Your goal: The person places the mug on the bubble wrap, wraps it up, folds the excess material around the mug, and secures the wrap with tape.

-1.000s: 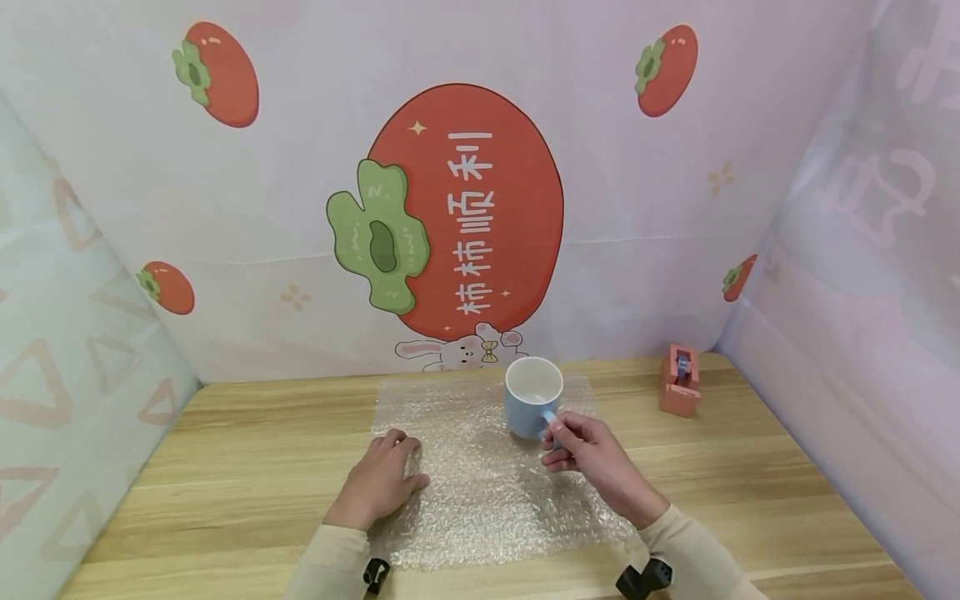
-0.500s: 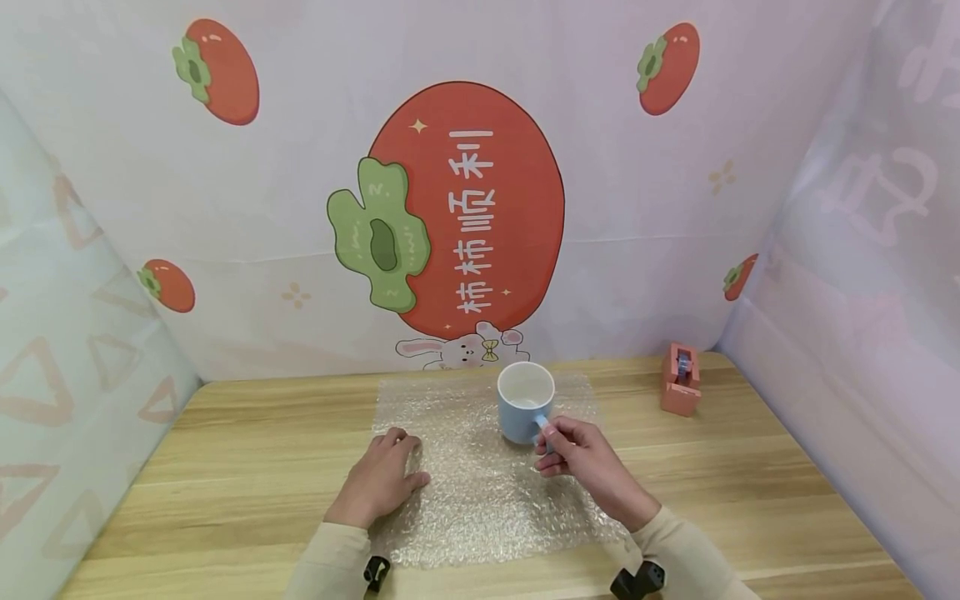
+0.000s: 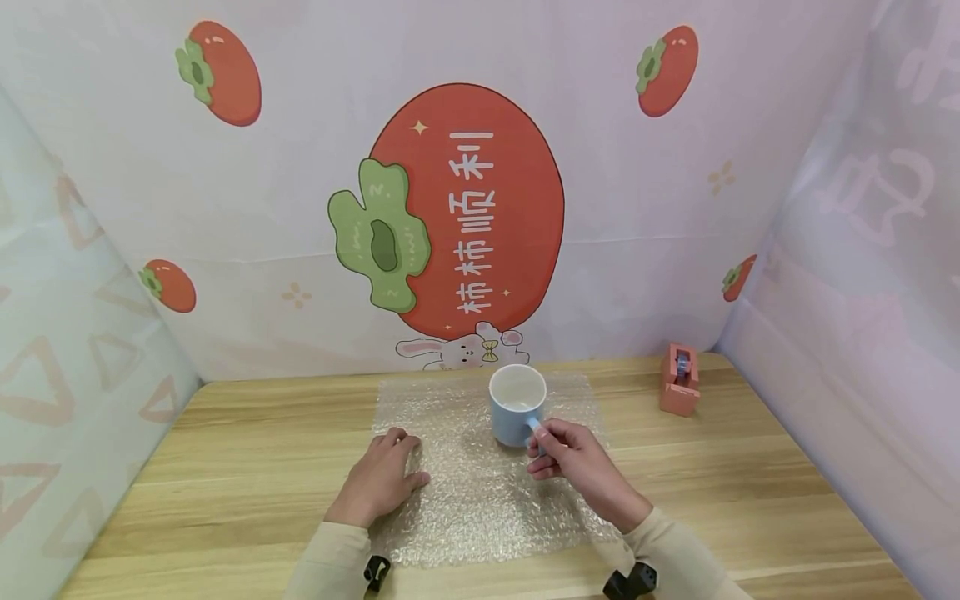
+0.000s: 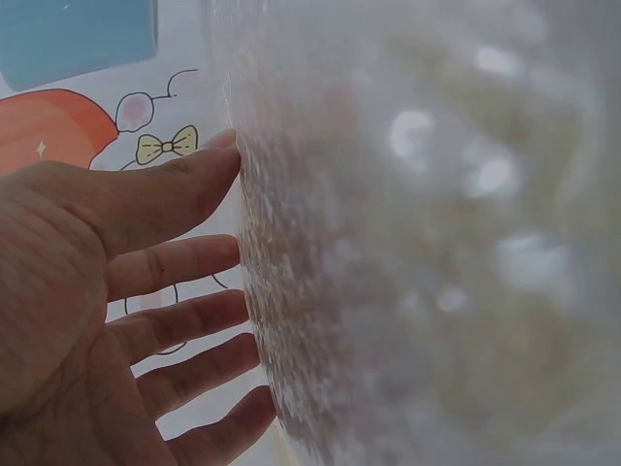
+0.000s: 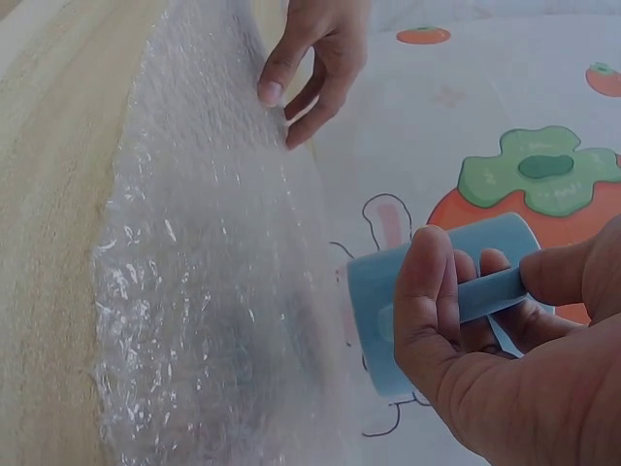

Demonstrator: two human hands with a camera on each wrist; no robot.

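Observation:
A light blue mug with a white inside is upright over the sheet of bubble wrap. My right hand grips its handle, fingers curled round it and thumb on top, as the right wrist view shows of the mug. On the left edge of the bubble wrap rests my left hand, fingers spread. In the left wrist view its fingertips touch the wrap, and part of the blue mug shows at the top left.
A pink tape dispenser stands at the back right of the wooden table. Behind the table hangs a printed cloth backdrop, with cloth walls on both sides.
My right hand has carried the mug a little to the left and toward me, over the bubble wrap. The left hand has stayed in place.

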